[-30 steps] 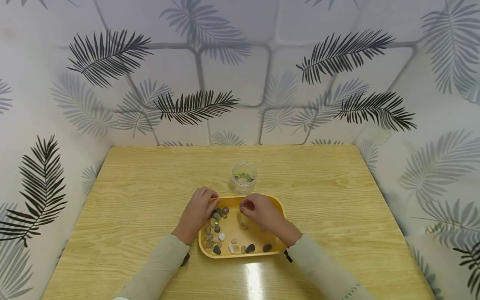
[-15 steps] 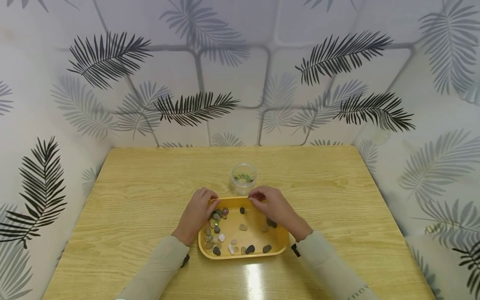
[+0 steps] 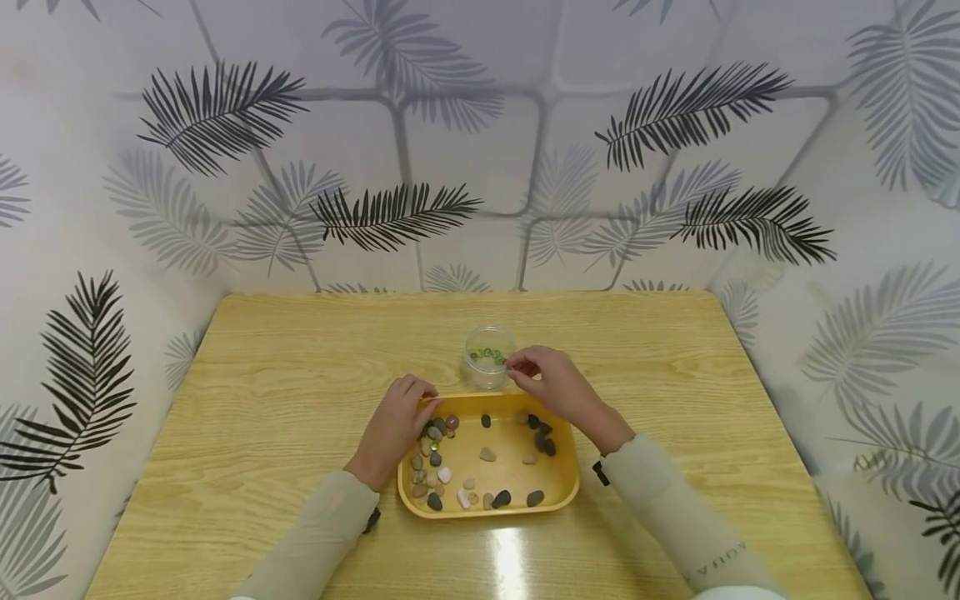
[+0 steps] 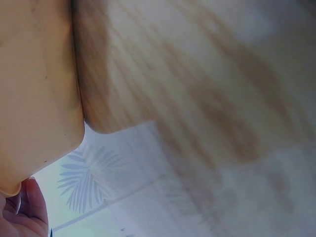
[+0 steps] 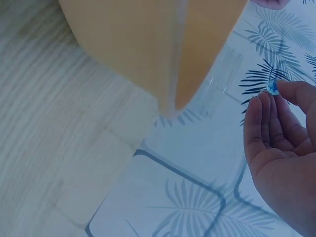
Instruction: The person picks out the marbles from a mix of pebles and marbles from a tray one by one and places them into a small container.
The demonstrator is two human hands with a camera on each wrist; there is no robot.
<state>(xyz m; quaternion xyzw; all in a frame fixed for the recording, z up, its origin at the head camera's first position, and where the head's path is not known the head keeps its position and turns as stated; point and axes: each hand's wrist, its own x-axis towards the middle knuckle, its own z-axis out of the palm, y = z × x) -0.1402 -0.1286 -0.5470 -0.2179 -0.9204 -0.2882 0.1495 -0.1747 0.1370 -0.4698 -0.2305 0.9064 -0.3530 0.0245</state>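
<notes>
My right hand (image 3: 553, 379) pinches a small shiny glass marble (image 5: 272, 87) between thumb and fingertips, at the right side of a clear cup (image 3: 489, 333). Tinted blue in the right wrist view, the marble is mostly hidden by the fingers in the head view. Green glass marbles (image 3: 487, 354) show inside the cup. With its fingers curled over the edge, my left hand (image 3: 397, 423) grips the far left corner of a yellow tray (image 3: 510, 513). Several stones lie in the tray, among them a white stone (image 3: 445, 475) and a black stone (image 3: 501, 498).
The cup stands just behind the tray's far rim on a wooden table (image 3: 660, 400). A leaf-patterned wall covering (image 3: 465, 150) rises at the table's back and sides. A dark stone cluster (image 3: 543, 437) lies at the tray's right end.
My right hand has risen from inside the tray, moving away and right over the far rim to the cup's side. Dark stones on the tray's right have come into view. My left hand stays put.
</notes>
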